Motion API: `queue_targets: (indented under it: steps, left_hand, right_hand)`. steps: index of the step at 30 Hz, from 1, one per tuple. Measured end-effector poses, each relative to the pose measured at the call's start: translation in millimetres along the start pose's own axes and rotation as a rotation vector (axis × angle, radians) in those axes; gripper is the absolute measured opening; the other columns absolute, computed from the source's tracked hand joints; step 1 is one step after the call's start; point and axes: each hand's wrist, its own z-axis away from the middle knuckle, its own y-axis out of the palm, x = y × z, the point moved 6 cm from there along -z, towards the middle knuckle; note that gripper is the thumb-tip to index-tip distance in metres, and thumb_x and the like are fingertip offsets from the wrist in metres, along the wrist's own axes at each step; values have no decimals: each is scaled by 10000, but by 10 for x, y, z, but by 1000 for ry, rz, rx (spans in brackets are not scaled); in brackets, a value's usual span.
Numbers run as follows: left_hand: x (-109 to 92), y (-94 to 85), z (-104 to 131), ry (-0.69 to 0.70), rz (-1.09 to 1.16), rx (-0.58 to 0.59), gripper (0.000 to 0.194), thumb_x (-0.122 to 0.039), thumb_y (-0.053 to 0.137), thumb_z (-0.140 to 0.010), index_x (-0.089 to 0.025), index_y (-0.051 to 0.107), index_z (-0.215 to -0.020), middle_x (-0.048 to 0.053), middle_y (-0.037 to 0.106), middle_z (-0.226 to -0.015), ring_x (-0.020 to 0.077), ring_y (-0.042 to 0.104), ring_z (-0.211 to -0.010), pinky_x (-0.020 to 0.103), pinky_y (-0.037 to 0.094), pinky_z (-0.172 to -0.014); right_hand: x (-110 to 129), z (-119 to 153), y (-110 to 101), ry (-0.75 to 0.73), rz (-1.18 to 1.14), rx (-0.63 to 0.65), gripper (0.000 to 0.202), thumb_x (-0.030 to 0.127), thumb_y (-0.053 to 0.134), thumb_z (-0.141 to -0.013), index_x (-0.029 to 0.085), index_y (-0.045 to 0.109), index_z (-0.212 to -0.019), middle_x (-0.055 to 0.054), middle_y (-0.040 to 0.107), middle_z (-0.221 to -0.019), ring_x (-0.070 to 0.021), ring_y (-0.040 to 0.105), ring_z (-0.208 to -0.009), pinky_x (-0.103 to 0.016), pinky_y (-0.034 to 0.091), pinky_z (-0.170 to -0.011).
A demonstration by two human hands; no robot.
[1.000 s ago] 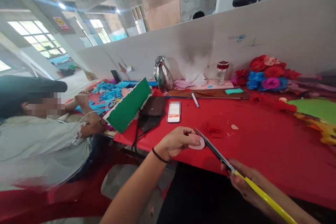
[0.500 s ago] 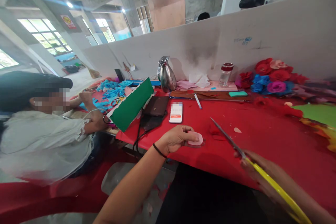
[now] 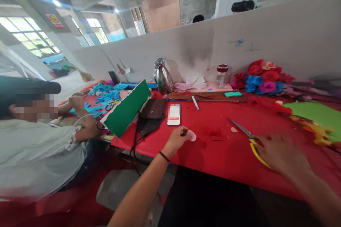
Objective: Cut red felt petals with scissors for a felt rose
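Note:
My left hand (image 3: 177, 141) pinches a small round pink foam piece (image 3: 191, 135) just above the red table cover (image 3: 229, 156), near its front edge. My right hand (image 3: 279, 152), blurred, is low over the table to the right, its fingers at the yellow handles of the scissors (image 3: 249, 138). The scissor blades point left and away, flat against the cover. Small red scraps (image 3: 214, 134) lie between my two hands.
A phone (image 3: 173, 114), dark pouch (image 3: 153, 109) and tilted green sheet (image 3: 128, 110) lie left of centre. A steel jug (image 3: 163, 78), jar (image 3: 221, 74) and foam flowers (image 3: 262, 76) line the back partition. A person in a pale shirt (image 3: 39, 152) works at the left.
My right hand swung the scissors away from the pink piece, rightwards and down to the table. My left hand kept the pink piece and shifted slightly away from me.

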Motion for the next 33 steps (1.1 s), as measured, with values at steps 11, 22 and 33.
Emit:
queue_targets:
  steps: [11, 22, 33]
  left_hand:
    - [-83, 320, -188, 147, 184, 2, 219, -127, 613, -729, -177, 628, -941, -20, 579, -668, 98, 523, -591, 223, 424, -611]
    - [68, 327, -497, 134, 424, -185, 257, -239, 726, -639, -168, 734, -886, 33, 679, -764, 108, 545, -644, 237, 450, -651]
    - [195, 241, -598, 171, 322, -250, 131, -220, 631, -648, -162, 733, -706, 30, 611, -738, 112, 508, -637, 243, 399, -619]
  right_hand:
    - [1577, -409, 407, 252, -1483, 435, 211, 376, 629, -640, 193, 695, -724, -29, 696, -669, -153, 611, -593, -265, 468, -558]
    - [1463, -725, 529, 307, -1556, 305, 152, 310, 659, -634, 185, 680, -717, -21, 703, -660, -134, 622, -564, -228, 447, -508]
    - [1113, -1033, 576, 389, -1626, 99, 259, 381, 723, -553, 200, 606, -696, 27, 629, -594, -121, 598, -509, -224, 439, -468]
